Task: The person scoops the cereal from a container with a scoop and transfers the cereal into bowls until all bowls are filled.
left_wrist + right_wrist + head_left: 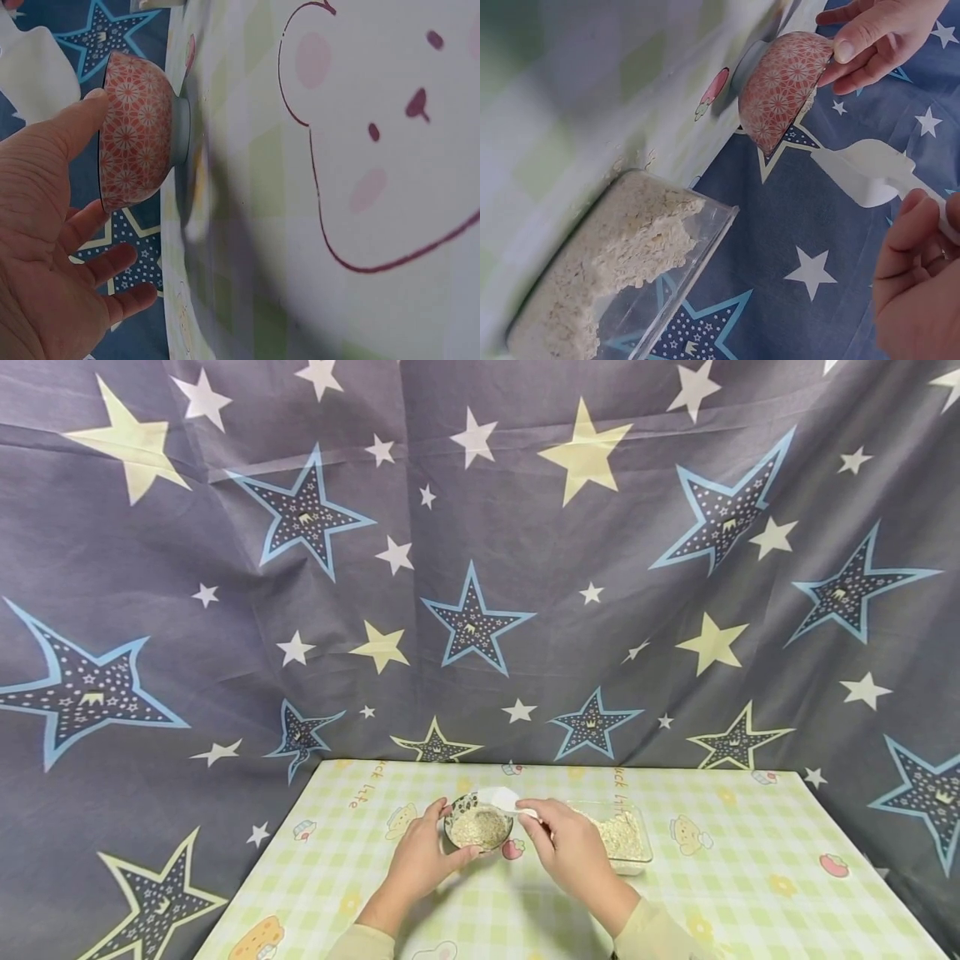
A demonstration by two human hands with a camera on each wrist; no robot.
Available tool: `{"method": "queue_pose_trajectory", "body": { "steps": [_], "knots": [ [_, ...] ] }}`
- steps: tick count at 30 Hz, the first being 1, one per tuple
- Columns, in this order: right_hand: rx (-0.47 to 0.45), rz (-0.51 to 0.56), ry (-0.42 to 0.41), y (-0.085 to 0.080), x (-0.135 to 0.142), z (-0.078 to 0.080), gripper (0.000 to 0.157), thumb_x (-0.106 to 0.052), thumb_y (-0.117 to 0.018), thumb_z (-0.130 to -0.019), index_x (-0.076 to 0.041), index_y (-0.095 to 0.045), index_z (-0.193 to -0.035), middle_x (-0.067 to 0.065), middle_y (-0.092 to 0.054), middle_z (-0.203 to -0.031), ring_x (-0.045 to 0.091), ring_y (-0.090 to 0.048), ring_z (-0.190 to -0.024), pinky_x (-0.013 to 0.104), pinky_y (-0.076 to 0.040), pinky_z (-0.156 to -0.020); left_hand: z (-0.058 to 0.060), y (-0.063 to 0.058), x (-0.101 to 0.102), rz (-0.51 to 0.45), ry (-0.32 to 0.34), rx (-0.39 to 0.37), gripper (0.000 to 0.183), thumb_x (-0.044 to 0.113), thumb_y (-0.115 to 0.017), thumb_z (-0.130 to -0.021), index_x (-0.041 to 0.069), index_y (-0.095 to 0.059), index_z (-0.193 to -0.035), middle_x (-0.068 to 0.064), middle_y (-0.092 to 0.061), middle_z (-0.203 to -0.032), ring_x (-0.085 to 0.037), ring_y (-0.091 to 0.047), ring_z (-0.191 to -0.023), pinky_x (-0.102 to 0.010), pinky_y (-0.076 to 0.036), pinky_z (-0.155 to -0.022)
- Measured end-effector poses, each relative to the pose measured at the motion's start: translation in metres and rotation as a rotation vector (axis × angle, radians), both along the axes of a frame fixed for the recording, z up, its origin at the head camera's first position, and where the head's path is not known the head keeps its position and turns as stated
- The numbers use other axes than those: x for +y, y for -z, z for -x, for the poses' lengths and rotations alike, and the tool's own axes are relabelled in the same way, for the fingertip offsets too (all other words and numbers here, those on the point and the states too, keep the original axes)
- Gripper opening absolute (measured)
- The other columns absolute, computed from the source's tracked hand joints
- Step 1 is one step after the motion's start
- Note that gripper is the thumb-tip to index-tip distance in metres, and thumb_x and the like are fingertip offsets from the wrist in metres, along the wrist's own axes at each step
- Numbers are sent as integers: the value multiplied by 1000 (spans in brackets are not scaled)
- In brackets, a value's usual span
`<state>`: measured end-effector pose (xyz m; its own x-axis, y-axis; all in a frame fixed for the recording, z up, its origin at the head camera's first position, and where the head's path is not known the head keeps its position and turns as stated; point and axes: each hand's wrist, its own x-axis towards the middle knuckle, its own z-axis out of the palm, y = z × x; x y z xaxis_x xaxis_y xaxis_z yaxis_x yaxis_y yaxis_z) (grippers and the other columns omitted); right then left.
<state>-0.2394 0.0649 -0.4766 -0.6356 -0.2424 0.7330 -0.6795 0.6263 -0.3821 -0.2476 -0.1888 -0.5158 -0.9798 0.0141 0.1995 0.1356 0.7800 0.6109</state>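
Note:
A small bowl (139, 131) with a red floral outside and a pale foot stands on the table, holding pale flakes (474, 828) with a darker patch on top. My left hand (422, 857) grips the bowl by its rim, thumb on the near side and index finger on the opposite side; the other fingers spread free in the left wrist view. Between the fingers and thumb of my right hand (568, 847) is the handle of a white plastic scoop (870, 169). The scoop's head is over the bowl's far right rim, apart from it in the right wrist view.
Right of the bowl stands a clear rectangular container (630, 867) with pale oat flakes (622, 244), partly behind my right hand. A few crumbs lie on the green-checked tablecloth (750, 893) beside it. A dark star-patterned curtain (525, 527) hangs behind the table's far edge.

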Motion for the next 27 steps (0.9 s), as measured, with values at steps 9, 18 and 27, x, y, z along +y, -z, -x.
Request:
{"method": "queue_pose_trajectory", "body": {
  "steps": [9, 18, 27],
  "knots": [
    [-49, 80, -15, 2, 4, -6, 18, -16, -76, -99, -14, -81, -117, -9, -71, -85, -9, -44, -66, 14, -43, -57, -3, -6, 3, -12, -3, 4, 102, 44, -93, -81, -1, -43, -158, -12, -65, -152, -42, -60, -135, -62, -50, -114],
    [-714, 740, -87, -3, 10, -6, 30, -28, -67, -107, -6, -77, -124, -3, -75, -85, 5, -57, -58, 19, -46, -44, -1, 1, 0, -21, -11, -11, 105, 49, -91, -82, 0, -41, -160, -10, -63, -154, -42, -59, -137, -62, -50, -115],
    [-1059, 1294, -232, 5, 28, -5, 23, -26, -49, -114, -8, -61, -123, -9, -67, -84, -4, -50, -62, 8, -37, -46, 0, 1, 0, -15, 0, -12, 106, 49, -91, -81, -1, -41, -160, -12, -62, -154, -43, -58, -137, -63, -51, -113]
  ]
}}
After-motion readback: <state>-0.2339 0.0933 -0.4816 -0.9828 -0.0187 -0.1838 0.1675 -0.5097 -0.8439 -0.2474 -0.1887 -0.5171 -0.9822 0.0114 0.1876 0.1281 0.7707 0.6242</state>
